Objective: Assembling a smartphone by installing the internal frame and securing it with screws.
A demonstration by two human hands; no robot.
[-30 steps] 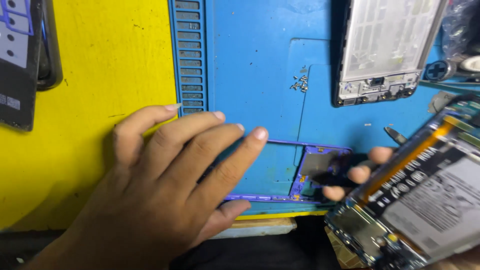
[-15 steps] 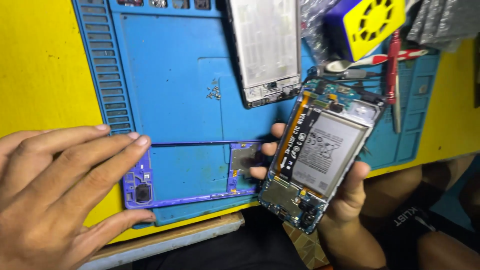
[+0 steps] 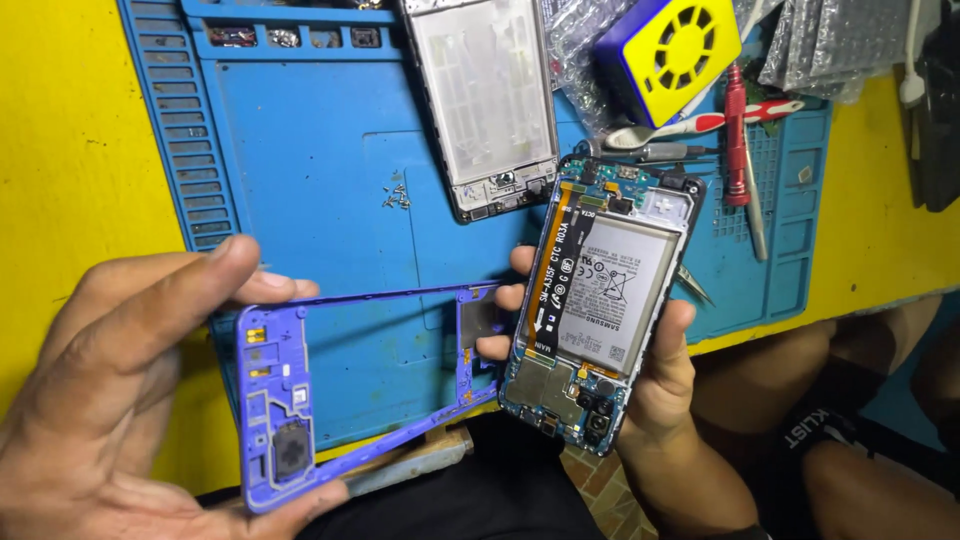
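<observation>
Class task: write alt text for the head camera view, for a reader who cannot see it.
A person's right hand holds an opened phone with its battery and circuit boards exposed, while the left hand holds a purple plastic phone frame above a blue repair mat. On the mat lie another phone chassis, a few tiny screws and a red screwdriver.

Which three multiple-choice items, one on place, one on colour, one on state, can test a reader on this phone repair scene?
1. Where do the loose screws lie?
A. on the blue mat
B. in the fan
C. on the floor

2. What colour is the frame in the left hand?
A. red
B. purple
C. white

3. The phone in the right hand is
A. closed
B. wrapped
C. open, battery showing

Answers: 1 A, the screws sit on the mat beside the clear housing. 2 B, its plastic is purple. 3 C, battery and boards are bare.
</observation>
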